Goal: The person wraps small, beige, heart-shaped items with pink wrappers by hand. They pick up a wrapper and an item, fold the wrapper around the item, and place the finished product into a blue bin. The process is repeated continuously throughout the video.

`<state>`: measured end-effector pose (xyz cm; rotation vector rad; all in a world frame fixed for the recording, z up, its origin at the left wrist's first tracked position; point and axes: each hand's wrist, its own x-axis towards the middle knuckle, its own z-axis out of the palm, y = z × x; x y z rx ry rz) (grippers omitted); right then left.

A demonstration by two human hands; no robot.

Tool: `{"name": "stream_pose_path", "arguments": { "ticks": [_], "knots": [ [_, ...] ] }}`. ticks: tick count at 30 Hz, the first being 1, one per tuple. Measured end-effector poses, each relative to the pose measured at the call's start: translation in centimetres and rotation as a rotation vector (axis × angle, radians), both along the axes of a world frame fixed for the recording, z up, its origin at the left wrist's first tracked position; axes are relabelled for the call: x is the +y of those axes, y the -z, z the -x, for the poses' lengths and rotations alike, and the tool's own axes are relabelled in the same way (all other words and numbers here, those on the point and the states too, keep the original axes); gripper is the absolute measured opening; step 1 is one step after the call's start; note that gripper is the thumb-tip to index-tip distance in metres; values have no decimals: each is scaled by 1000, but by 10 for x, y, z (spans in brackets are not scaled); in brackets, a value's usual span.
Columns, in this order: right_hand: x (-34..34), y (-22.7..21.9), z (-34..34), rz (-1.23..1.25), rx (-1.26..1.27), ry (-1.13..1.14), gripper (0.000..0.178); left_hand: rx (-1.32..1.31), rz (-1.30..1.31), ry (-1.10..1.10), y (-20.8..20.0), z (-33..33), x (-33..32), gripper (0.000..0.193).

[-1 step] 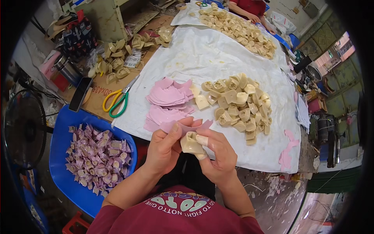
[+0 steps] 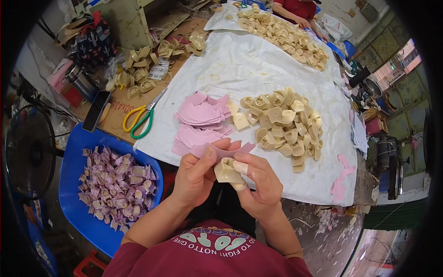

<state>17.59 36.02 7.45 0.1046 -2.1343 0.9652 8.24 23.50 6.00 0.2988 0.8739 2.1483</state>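
Note:
My left hand (image 2: 196, 175) pinches a pink curved strip (image 2: 221, 151) that lies across the top of a cream plastic heel-shaped piece (image 2: 226, 171). My right hand (image 2: 258, 182) grips that cream piece from the right, thumb on its face. Both hands are close to my chest, at the near edge of the white sheet (image 2: 240, 64). Just beyond them lie a stack of pink strips (image 2: 199, 121) and a heap of cream pieces (image 2: 284, 124).
A blue tray (image 2: 76, 143) with several purple-wrapped pieces sits at my left. Green and yellow scissors (image 2: 140, 119) lie on cardboard beside a black phone (image 2: 96, 111). More cream pieces lie far across the sheet (image 2: 281, 34), where another person in red (image 2: 295, 9) works. A fan (image 2: 27, 152) stands left.
Nothing has visibly changed; my hands hold the cream piece and pink strip in the same place.

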Motion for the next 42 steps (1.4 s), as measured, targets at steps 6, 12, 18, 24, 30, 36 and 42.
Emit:
{"name": "stream_pose_path", "arguments": {
  "ticks": [6,12,18,24,30,36,42],
  "knots": [
    [-1,-6,-3,-28,6,1,33,-16,-53,23,-5,-4,-8,42],
    [0,-6,-1,-40,3,6,32,-24,-44,26,-10,-4,-8,42],
    [3,-6,1,-147,17,42,32,36,-8,16,-11,-4,-6,38],
    [14,-13,2,-360,-80,89,32,364,281,-99,-6,4,-8,25],
    [14,-22,1,-422,-236,101,26,191,278,55,4,13,-11,26],
    [11,-22,0,-511,-356,97,24,139,351,123,6,8,-9,30],
    [15,0,4,-459,-372,75,26,396,519,214,18,14,-9,25]
  ]
}}
